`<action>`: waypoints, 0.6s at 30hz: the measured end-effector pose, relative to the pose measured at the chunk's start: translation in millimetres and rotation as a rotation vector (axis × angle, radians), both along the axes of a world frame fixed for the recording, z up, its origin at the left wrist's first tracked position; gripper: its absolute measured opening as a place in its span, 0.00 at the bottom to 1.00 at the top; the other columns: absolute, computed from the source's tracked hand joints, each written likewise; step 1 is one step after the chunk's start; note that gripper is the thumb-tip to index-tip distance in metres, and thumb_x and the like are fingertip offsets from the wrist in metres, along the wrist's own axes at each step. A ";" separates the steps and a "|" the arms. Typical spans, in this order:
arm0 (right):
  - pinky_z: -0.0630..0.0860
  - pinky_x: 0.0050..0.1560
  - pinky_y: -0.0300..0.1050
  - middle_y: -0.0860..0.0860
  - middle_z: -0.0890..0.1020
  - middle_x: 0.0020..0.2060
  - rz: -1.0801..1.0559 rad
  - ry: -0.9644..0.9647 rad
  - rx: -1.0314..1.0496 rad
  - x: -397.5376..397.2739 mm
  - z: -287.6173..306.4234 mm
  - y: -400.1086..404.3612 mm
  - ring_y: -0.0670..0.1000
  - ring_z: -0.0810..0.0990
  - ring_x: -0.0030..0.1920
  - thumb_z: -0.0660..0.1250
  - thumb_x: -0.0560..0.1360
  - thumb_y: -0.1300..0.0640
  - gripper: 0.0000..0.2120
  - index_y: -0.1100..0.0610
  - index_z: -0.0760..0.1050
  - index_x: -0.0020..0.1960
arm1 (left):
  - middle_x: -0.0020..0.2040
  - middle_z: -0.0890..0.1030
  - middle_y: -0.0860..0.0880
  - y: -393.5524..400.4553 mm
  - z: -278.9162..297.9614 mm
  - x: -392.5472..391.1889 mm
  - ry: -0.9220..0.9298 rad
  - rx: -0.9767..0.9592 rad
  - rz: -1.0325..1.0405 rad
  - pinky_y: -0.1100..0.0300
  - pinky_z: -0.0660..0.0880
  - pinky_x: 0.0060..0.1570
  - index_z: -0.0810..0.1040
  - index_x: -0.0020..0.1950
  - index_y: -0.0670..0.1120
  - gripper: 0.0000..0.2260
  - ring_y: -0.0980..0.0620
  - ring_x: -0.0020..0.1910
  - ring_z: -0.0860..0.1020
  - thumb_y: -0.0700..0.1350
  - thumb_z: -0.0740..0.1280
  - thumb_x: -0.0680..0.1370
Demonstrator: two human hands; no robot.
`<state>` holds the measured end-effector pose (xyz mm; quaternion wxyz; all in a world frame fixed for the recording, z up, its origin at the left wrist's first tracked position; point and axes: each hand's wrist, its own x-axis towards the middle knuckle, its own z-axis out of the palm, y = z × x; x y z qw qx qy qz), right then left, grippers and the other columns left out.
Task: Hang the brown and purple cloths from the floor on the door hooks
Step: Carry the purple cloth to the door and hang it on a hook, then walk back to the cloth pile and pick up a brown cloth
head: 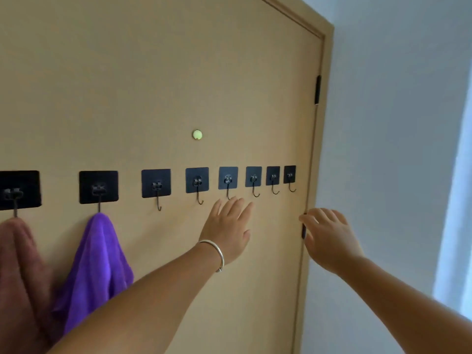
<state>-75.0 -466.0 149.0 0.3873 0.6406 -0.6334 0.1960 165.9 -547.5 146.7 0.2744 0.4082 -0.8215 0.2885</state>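
**Two cloths hang on the door hooks**

A tan door fills most of the view, with a pale wall to its right. A row of black sticky hooks runs across the door. A small round yellow-green dot sits above the row.

The left hand reaches toward the door with its fingers spread and straight. It holds nothing. I cannot tell if it touches the door. It is just below the fifth hook from the left. A silver bangle is on that wrist.

The right hand is also spread out and holds nothing. It is at the door's right edge, near a dark hinge.

The purple cloth hangs from the second hook, well to the left of the left hand. The brown cloth hangs from the first hook, further left still, just beside the purple one. The left arm crosses in front of the bottom of the purple cloth.
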 end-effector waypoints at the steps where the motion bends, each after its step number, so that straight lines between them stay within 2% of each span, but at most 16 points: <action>1: 0.72 0.62 0.52 0.50 0.79 0.55 -0.041 0.010 0.000 -16.8 -1.6 17.2 0.54 0.78 0.57 0.70 0.70 0.55 0.17 0.52 0.77 0.59 | 0.78 0.55 0.46 5.3 -1.0 -23.1 -0.001 0.003 -0.052 0.46 0.46 0.75 0.48 0.79 0.49 0.29 0.47 0.77 0.50 0.54 0.54 0.81; 10: 0.76 0.55 0.55 0.53 0.81 0.49 -0.366 -0.029 -0.101 -148.2 -7.8 171.3 0.57 0.81 0.49 0.76 0.62 0.60 0.19 0.55 0.81 0.53 | 0.79 0.53 0.47 84.1 -4.0 -201.6 -0.032 0.025 -0.414 0.48 0.45 0.75 0.45 0.79 0.51 0.29 0.49 0.77 0.48 0.54 0.53 0.82; 14: 0.77 0.53 0.56 0.53 0.82 0.49 -0.485 -0.040 -0.121 -199.6 -8.6 249.9 0.57 0.82 0.48 0.77 0.60 0.61 0.20 0.55 0.81 0.52 | 0.79 0.53 0.46 137.9 -2.0 -279.2 -0.045 0.040 -0.532 0.47 0.46 0.74 0.45 0.79 0.52 0.29 0.49 0.77 0.49 0.54 0.53 0.82; 18: 0.75 0.56 0.56 0.53 0.81 0.48 -0.622 -0.082 -0.119 -247.6 -10.6 329.7 0.58 0.81 0.49 0.77 0.60 0.60 0.19 0.56 0.81 0.51 | 0.78 0.54 0.46 200.8 -2.2 -348.2 -0.073 0.013 -0.636 0.47 0.47 0.74 0.45 0.79 0.51 0.28 0.48 0.77 0.50 0.55 0.52 0.82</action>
